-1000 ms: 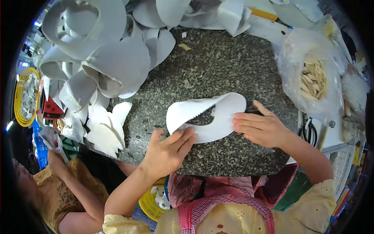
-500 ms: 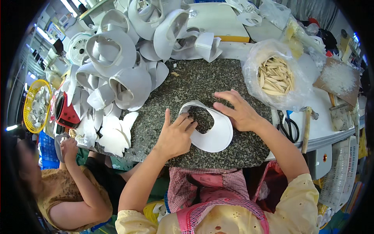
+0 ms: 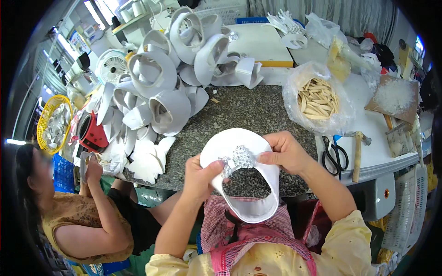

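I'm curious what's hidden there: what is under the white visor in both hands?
Through the opening of the white visor, the dark speckled tabletop shows. Whatever lies under the visor's solid parts is covered.

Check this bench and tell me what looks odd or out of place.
The white visor between the left hand and right hand has a crinkled silvery patch, odd on such smooth material; decoration or damage, I can't tell. A small tan scrap lies stray on the speckled stone slab.

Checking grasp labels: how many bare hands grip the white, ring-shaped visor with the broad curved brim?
2: the left hand at the left side of the visor, the right hand at its right.
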`<act>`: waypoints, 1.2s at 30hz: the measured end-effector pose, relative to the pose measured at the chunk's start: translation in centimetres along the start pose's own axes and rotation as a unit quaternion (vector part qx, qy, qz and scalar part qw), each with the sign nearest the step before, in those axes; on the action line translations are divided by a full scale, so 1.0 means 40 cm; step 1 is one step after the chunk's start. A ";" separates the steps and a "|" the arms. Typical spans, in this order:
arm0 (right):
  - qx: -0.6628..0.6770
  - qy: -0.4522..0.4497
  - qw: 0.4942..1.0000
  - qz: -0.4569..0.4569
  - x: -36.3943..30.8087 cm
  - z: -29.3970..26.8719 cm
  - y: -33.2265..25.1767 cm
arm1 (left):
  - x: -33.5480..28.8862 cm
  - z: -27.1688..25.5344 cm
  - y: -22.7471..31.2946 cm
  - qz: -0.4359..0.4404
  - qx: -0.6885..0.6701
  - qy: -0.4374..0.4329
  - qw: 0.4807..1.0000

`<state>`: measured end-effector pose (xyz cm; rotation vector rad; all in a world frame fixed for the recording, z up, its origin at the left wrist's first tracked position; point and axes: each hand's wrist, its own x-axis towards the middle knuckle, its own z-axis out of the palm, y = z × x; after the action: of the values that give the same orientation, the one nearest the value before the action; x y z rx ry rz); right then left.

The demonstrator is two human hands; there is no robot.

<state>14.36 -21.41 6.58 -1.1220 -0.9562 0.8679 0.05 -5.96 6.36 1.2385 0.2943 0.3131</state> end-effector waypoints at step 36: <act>-0.218 -0.033 0.975 0.036 0.113 0.111 0.217 | -1.001 -0.529 -0.388 -0.410 0.553 0.382 0.617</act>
<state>11.05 -13.92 -0.40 -1.5167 -1.2032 0.7750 -43.78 -7.60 -12.79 1.9283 1.9915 -0.2567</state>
